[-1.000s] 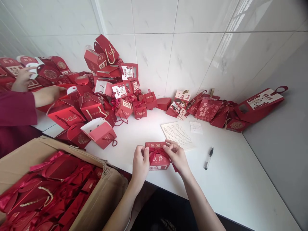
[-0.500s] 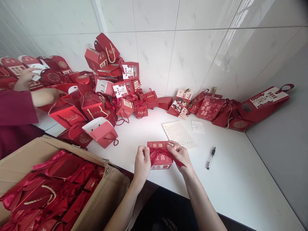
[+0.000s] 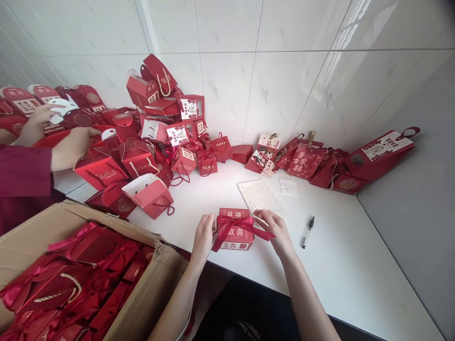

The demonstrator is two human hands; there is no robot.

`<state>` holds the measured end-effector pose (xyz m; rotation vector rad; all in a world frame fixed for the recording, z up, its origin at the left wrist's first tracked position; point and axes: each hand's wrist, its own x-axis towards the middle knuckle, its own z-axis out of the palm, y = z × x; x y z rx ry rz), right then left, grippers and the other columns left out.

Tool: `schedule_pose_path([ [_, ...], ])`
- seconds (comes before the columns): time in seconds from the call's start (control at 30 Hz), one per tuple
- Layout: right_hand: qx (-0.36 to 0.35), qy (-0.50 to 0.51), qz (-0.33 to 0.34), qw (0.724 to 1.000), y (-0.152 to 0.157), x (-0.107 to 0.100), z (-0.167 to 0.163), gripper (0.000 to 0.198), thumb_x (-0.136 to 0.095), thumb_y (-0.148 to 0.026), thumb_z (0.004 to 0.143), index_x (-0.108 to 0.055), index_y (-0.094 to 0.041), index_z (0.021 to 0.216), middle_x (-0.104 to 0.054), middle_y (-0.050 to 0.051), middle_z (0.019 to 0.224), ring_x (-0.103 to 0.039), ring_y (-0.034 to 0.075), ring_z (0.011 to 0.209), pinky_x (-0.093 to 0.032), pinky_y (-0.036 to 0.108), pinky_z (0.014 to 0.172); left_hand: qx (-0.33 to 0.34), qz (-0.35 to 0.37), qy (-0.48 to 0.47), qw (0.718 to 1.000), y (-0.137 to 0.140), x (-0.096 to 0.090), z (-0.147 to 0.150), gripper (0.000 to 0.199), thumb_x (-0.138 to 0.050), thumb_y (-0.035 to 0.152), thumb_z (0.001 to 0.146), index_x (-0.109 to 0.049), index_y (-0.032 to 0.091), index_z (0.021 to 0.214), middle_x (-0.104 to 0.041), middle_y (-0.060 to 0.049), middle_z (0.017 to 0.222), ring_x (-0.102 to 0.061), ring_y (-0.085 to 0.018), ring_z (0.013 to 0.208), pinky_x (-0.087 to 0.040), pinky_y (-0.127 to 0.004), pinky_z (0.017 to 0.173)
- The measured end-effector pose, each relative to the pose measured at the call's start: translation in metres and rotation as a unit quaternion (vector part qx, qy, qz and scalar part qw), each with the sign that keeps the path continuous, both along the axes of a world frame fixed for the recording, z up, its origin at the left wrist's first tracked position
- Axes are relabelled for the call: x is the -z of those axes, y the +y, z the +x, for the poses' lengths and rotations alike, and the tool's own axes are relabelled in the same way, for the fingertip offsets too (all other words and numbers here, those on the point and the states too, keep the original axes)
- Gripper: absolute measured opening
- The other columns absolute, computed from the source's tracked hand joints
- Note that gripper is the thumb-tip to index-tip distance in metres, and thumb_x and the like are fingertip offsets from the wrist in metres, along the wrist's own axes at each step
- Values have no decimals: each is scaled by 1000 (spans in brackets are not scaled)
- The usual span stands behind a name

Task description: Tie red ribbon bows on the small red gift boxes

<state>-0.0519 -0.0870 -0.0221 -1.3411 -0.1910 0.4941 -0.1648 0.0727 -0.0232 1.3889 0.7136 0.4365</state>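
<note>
A red gift box (image 3: 236, 240) with pale Chinese lettering lies on the white table, a dark red satin ribbon (image 3: 234, 221) tied in a bow across it. At the box's left side, my left hand (image 3: 204, 239) is closed, its fingertips on the bow's left loop. My right hand (image 3: 276, 230) is closed at the opposite side, thumb and fingers pinching the right loop. One ribbon tail hangs down the box's left front; the other stretches right, under my right hand.
A cardboard carton (image 3: 156, 279) full of red boxes stands at lower left. Several red gift boxes (image 3: 147, 194) are piled behind it. Beyond my hands are a written notepad (image 3: 261, 195), a paper slip (image 3: 289, 187) and a pen (image 3: 307, 232). Another person's hand (image 3: 73, 148) reaches among boxes at left.
Both hands have moved slightly outward from the bow, which now shows fuller loops and spread tails. At left, the other person's hands have shifted among the boxes.
</note>
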Motion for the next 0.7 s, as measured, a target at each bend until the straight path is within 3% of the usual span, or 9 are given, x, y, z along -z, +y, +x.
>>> schedule_pose_path([
  [0.07,8,-43,-63,997,-5,-7,-2,51,-61,-68,67,-58,-17,61,-60,6,81,-56,19,76,-46,29,71,7,17,-1,1000,3,-3,1,41,-46,57,75,-34,19,61,-35,5,57,-39,-9,51,-32,-21,49],
  [0.17,-66,-98,-174,978,-10,-18,-9,53,-51,-68,74,-52,-17,59,-52,1,58,-46,14,53,-37,26,51,48,74,23,996,4,-6,4,37,-53,52,72,-38,19,61,-40,4,57,-42,-10,53,-34,-22,52],
  [0.3,-157,-163,-234,946,-19,-20,-16,45,-52,-59,78,-44,-19,57,-48,-1,51,-42,13,50,-31,25,49,73,136,52,987,4,-6,3,29,-51,41,73,-36,19,60,-41,4,56,-44,-11,55,-37,-24,56],
  [0.37,-139,-189,-261,937,-25,-20,-18,41,-51,-54,80,-46,-20,59,-50,-1,54,-43,14,50,-32,26,49,44,177,38,982,5,-8,1,18,-49,33,72,-40,19,66,-46,2,65,-49,-14,64,-42,-27,62],
  [0.43,-60,-241,-287,925,-28,-22,-21,37,-49,-50,83,-48,-20,61,-53,1,59,-45,15,53,-34,27,51,28,249,-18,968,8,-13,0,13,-48,26,71,-46,19,82,-53,-3,87,-54,-18,86,-44,-32,79],
  [0.53,53,-394,-243,885,-24,-31,-34,26,-52,-39,87,-51,-20,70,-56,3,71,-51,19,67,-40,31,61,126,350,-72,926,13,-27,4,19,-47,23,77,-53,21,96,-49,-7,116,-43,-20,116,-33,-37,101],
  [0.63,-20,-532,-145,834,-9,-35,-54,14,-55,-27,88,-52,-20,76,-56,4,77,-52,19,77,-42,32,70,239,381,-50,892,17,-38,13,10,-50,27,82,-58,21,84,-47,-5,123,-39,-21,122,-29,-37,105],
  [0.7,-86,-586,-129,795,3,-30,-65,6,-55,-23,88,-54,-18,83,-57,6,84,-52,20,82,-43,34,72,268,376,-31,887,19,-40,19,11,-52,29,82,-59,21,79,-48,-5,124,-40,-21,122,-31,-36,104],
])
